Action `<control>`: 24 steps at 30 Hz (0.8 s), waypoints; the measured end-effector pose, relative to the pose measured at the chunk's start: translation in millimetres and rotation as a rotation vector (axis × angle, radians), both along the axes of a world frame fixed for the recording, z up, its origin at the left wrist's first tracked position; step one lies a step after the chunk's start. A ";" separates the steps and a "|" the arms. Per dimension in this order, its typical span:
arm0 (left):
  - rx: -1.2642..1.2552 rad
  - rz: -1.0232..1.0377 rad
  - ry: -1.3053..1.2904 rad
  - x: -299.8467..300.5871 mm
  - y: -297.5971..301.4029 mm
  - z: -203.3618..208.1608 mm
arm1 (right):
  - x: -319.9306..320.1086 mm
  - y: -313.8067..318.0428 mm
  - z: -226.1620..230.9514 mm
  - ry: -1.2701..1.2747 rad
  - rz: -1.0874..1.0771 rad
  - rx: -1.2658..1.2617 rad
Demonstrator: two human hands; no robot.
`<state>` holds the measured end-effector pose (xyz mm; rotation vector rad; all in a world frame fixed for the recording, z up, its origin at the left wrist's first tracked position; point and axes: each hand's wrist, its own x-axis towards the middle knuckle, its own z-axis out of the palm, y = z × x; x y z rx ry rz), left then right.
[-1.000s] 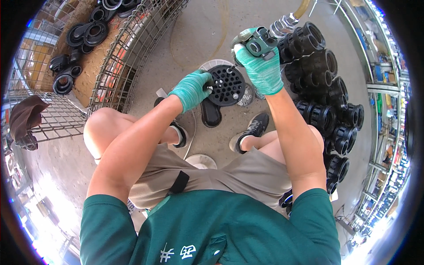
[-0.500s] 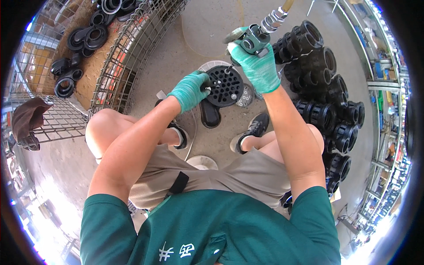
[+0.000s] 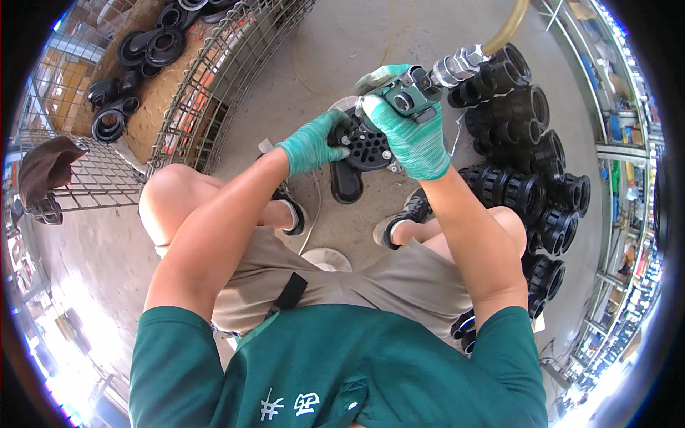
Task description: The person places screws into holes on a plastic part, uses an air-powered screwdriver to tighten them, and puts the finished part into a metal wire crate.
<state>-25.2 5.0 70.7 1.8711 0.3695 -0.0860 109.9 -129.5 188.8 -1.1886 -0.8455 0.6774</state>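
My right hand (image 3: 414, 143), in a green knitted glove, is wrapped round a green air-powered driver (image 3: 404, 100). A metal coupling (image 3: 459, 66) joins the driver to a yellowish hose (image 3: 508, 32). The tool's working end is hidden behind the hand, above the far part of a round black perforated part (image 3: 369, 151). My left hand (image 3: 314, 145), gloved alike, grips that part's left edge, its fingers closed beside a small bolt. Another bolt head (image 3: 387, 155) shows on the right side. A black rounded arm (image 3: 347, 183) extends from under the disc toward me.
Black ribbed cylindrical fittings (image 3: 524, 189) stand in rows on the floor at the right. At the left, a wire cage (image 3: 189, 114) holds black moulded parts (image 3: 164, 46); a dark brown cap (image 3: 46, 175) hangs by it. Metal shelving (image 3: 628, 153) lines the far right.
My right hand has brought the driver down and nearer the perforated part, now covering its upper right. The hose and coupling have swung to the right. My left hand stays at the part's left edge.
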 end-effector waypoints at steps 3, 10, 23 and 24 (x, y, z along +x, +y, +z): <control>-0.064 0.003 -0.075 -0.1 0.9 1.0 | -4.3 0.4 -6.3 0.056 0.002 -0.017; -0.067 -0.020 -0.009 3.8 5.4 -8.3 | -7.9 4.4 -5.8 0.015 0.031 -0.093; -0.057 -0.018 -0.053 4.7 5.0 -26.2 | -12.8 9.9 -10.8 -0.184 0.109 -0.103; -0.128 0.004 -0.049 5.0 5.4 -30.4 | -13.1 9.9 -10.8 -0.208 0.114 -0.120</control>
